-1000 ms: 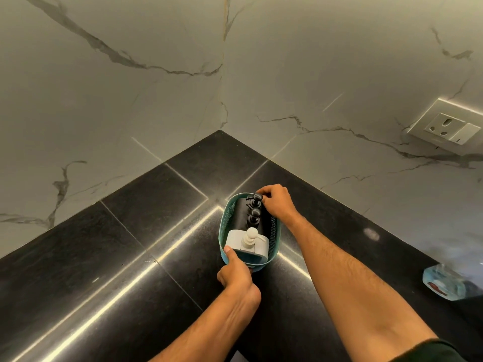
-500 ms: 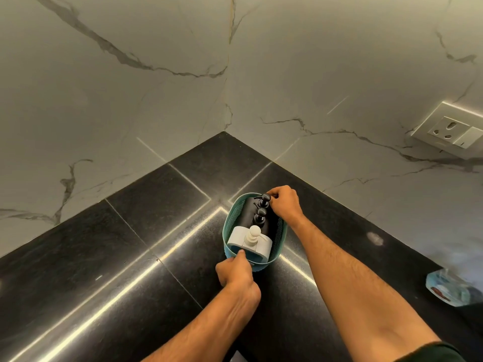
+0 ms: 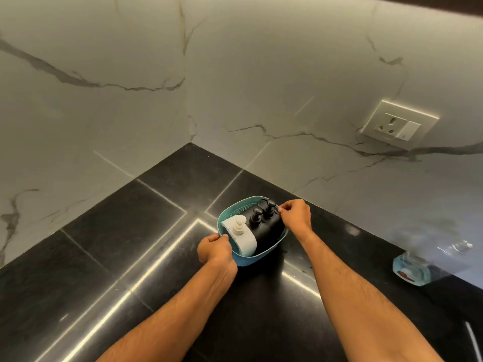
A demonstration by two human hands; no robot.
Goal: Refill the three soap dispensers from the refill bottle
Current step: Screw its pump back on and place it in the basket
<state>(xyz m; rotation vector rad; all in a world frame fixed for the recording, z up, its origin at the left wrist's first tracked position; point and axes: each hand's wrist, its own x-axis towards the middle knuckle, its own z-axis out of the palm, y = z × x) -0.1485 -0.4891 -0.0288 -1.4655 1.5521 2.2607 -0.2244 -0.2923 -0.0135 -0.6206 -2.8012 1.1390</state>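
I see left hand (image 3: 215, 249) clamped on near rim of teal basket (image 3: 271, 250); right hand (image 3: 296, 216) fingers closed on far rim, beside a pump head. Basket sits on black counter (image 3: 109, 257) near the wall corner, holding white dispenser (image 3: 239, 235) and two black dispensers (image 3: 264, 223). Clear blue refill bottle (image 3: 413, 270) lies well apart, far right.

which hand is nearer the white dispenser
Left. The left hand grips the basket rim right beside the white dispenser; the right hand is at the far end, by the black pumps.
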